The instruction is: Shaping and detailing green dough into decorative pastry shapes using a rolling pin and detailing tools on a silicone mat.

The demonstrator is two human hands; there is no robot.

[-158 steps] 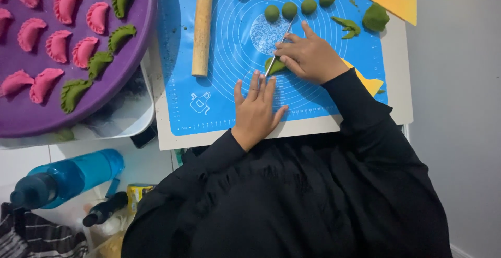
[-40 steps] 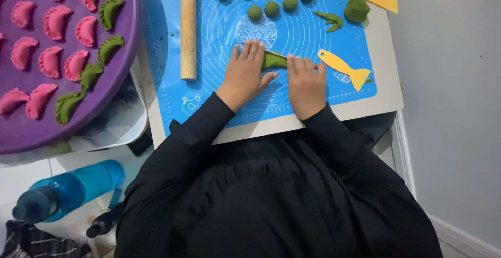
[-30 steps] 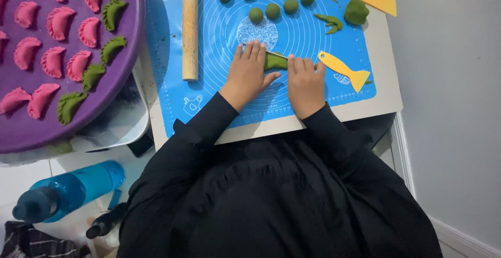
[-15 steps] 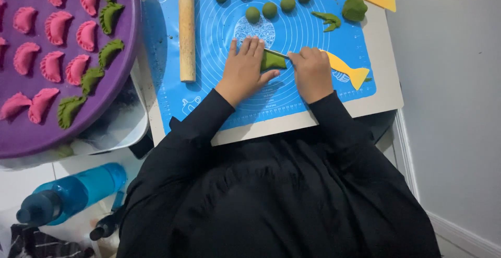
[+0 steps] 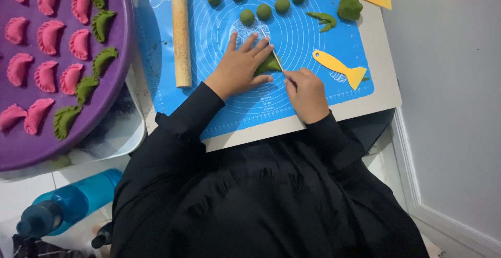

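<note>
Dough is the matter here: a small green piece (image 5: 269, 63), folded into a wedge, lies on the blue mat (image 5: 313, 96) near its middle, just under the fingertips of the left hand (image 5: 240, 67). That hand lies flat and spread, with nothing enclosed in its grip; it only presses the piece down. The right hand (image 5: 305, 93) has its grip closed around a thin metal tool (image 5: 272, 50), and the tool now lies along the right edge of the piece. Half a second ago the tool was not yet visible at the dough, and a second ago both hands rested flat beside the piece, so the work seems to have passed from shaping by hand to trimming or marking the edge. The yellow fish-shaped scraper (image 5: 339, 67) lies untouched just right of the hand. Green balls (image 5: 263, 11) wait farther up, and the wooden rolling pin (image 5: 180, 28) lies at the left.
</note>
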